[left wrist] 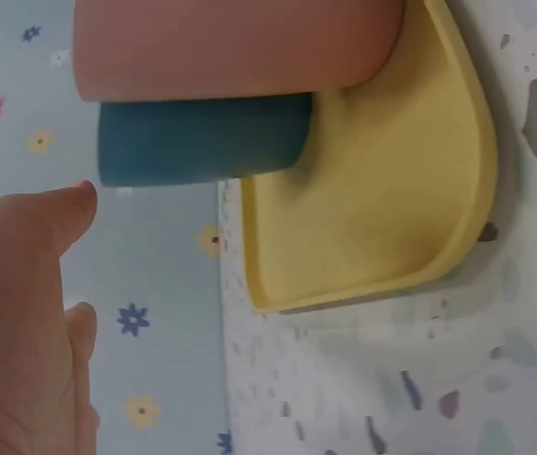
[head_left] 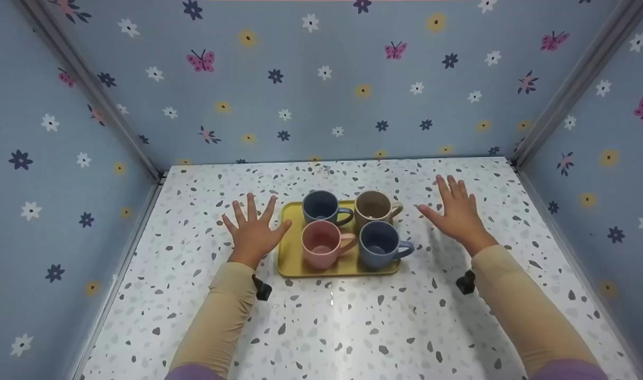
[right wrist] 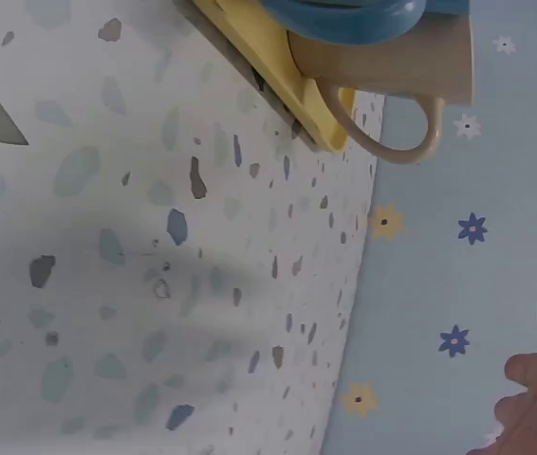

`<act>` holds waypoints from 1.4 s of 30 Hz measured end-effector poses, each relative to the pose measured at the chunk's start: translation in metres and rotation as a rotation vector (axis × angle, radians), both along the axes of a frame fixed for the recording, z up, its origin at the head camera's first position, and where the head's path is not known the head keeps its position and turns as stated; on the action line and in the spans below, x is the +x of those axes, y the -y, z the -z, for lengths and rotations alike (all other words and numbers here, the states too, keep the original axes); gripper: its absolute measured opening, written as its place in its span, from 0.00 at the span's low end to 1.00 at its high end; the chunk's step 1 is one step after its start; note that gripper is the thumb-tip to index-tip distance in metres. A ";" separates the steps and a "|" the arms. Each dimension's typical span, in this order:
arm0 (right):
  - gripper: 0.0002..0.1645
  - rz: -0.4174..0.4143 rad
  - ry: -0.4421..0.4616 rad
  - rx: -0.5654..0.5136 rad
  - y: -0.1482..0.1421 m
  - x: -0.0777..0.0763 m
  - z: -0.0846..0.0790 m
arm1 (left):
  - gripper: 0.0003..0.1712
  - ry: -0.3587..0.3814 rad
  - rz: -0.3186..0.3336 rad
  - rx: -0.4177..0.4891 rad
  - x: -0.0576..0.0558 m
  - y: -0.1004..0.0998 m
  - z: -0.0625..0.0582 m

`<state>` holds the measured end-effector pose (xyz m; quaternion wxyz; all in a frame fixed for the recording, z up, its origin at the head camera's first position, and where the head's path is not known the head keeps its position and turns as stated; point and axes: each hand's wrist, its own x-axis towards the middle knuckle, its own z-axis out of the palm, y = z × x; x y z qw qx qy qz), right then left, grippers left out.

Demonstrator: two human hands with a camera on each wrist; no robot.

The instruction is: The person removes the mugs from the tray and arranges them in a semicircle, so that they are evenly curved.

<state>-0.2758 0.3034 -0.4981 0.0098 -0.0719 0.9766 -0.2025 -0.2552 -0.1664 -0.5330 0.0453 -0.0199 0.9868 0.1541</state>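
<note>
Several mugs stand upright on a yellow tray: a dark blue mug at back left, a beige mug at back right, a pink mug at front left and a lighter blue mug at front right. Their handles point to the right. My left hand, fingers spread, is just left of the tray and holds nothing. To the right of the mugs, my right hand is also spread and bare. In the left wrist view the pink mug partly hides a blue one.
The speckled white tabletop lies under the tray. Blue panels with flowers and butterflies rise at the back and both sides, with grey metal posts at the corners. Small black devices sit at both wrists.
</note>
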 end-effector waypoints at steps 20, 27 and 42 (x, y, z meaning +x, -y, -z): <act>0.37 -0.182 0.008 -0.091 0.042 0.025 0.110 | 0.35 0.071 0.061 0.100 0.012 -0.009 0.075; 0.33 -0.210 -0.015 -0.067 0.051 0.021 0.108 | 0.33 0.061 0.031 0.100 0.017 -0.005 0.067; 0.35 -0.172 0.035 0.000 0.110 0.022 0.116 | 0.32 0.026 0.009 -0.005 0.019 0.045 0.075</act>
